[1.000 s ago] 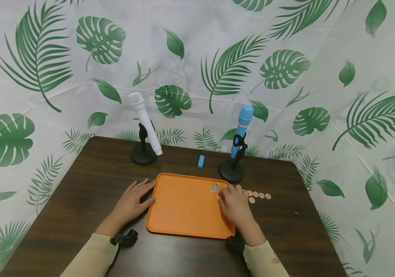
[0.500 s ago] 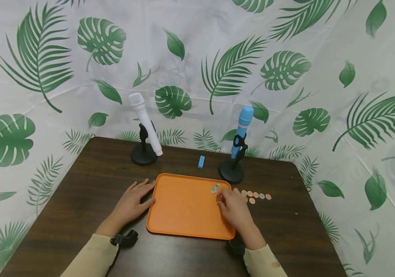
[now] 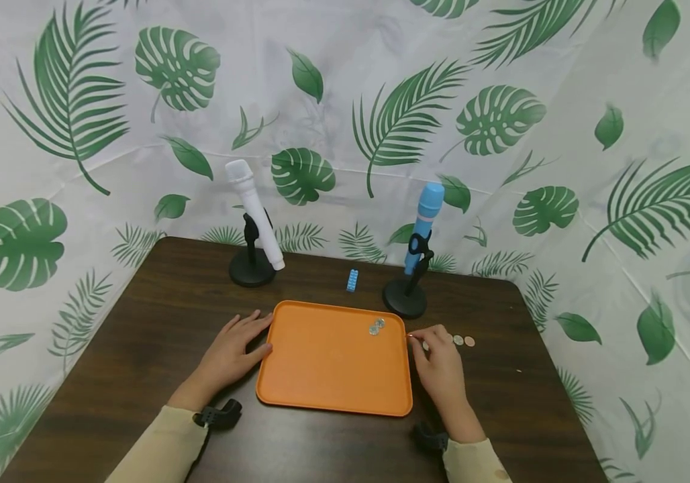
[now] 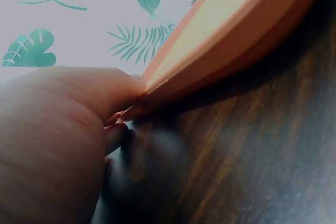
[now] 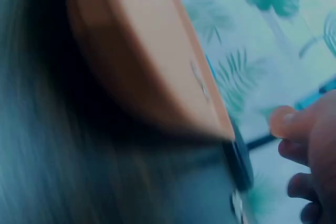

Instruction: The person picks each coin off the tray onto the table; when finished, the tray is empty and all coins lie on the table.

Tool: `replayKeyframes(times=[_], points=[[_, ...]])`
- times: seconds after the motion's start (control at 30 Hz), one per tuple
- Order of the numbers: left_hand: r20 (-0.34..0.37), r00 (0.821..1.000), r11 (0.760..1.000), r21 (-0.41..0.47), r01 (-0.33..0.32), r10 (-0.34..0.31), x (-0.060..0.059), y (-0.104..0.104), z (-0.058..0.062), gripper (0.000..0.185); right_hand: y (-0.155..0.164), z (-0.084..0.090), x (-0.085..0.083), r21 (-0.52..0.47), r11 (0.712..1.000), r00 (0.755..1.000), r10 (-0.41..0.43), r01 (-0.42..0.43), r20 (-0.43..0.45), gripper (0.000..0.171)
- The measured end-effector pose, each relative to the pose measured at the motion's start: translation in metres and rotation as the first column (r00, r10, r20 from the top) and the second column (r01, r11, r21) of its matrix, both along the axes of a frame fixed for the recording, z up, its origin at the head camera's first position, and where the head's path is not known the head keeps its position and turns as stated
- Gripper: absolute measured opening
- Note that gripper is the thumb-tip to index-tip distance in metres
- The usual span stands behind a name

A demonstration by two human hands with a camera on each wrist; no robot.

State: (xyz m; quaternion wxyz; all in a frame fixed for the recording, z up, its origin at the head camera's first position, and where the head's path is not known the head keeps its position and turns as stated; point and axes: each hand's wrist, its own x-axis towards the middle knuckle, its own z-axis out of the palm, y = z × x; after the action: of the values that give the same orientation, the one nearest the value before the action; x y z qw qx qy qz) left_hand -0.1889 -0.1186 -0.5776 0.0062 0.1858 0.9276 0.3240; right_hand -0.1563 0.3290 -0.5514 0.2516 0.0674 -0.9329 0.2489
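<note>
In the head view my left hand (image 3: pixel 235 354) lies at the left edge of the orange tray (image 3: pixel 333 362), fingers extended and spread. Its thumb (image 4: pixel 123 85) touches the rim in the left wrist view. My right hand (image 3: pixel 444 370) is just outside the tray's right edge. Thumb and forefinger pinch a small copper-coloured coin (image 3: pixel 410 336), mostly covered by the fingertips. Silver coins (image 3: pixel 376 327) lie near the tray's far right corner. Past the right hand, a silver coin (image 3: pixel 458 340) and a copper coin (image 3: pixel 470 341) lie on the table; the hand covers others.
Behind the tray stand a white microphone (image 3: pixel 257 218) and a blue microphone (image 3: pixel 425 221), each on a black stand. Between them lies a small blue studded block (image 3: pixel 352 280). The dark wooden table (image 3: pixel 297 443) backs onto a leaf-patterned cloth (image 3: pixel 345 121).
My right hand has moved right, from over the tray's right side to the table beside it, and now hides part of the coin row. The left hand has stayed in place.
</note>
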Motion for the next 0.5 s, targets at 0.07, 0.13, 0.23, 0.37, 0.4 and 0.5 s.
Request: replayKeyframes(times=[0.07, 0.13, 0.23, 0.37, 0.4, 0.5], points=[[0.002, 1.000, 1.000, 0.001, 0.000, 0.000, 0.000, 0.001, 0.000, 0.072, 0.014, -0.003, 0.000, -0.027, 0.998, 0.997, -0.058, 0.057, -0.046, 0.009], [0.005, 1.000, 1.000, -0.001, 0.002, -0.002, -0.001, 0.001, 0.000, 0.072, 0.027, -0.007, 0.000, -0.059, 0.990, 0.987, -0.132, 0.127, -0.089, 0.009], [0.011, 1.000, 1.000, -0.006, 0.007, -0.007, -0.001, 0.001, 0.000, 0.072, 0.046, -0.012, 0.000, -0.116, 0.970, 0.965, -0.227, 0.213, -0.129, 0.009], [0.008, 1.000, 1.000, -0.010, 0.007, -0.007, -0.002, 0.000, 0.001, 0.072, 0.062, -0.018, -0.001, -0.171, 0.949, 0.948, -0.289, 0.265, -0.134, 0.007], [0.006, 1.000, 1.000, -0.010, 0.008, -0.008, -0.002, 0.000, 0.001, 0.071, 0.065, -0.019, -0.001, -0.180, 0.945, 0.946, -0.297, 0.272, -0.129, 0.008], [0.004, 1.000, 1.000, -0.006, 0.012, -0.012, -0.002, -0.001, 0.001, 0.071, 0.069, -0.020, 0.000, -0.197, 0.933, 0.940, -0.325, 0.301, -0.106, 0.007]])
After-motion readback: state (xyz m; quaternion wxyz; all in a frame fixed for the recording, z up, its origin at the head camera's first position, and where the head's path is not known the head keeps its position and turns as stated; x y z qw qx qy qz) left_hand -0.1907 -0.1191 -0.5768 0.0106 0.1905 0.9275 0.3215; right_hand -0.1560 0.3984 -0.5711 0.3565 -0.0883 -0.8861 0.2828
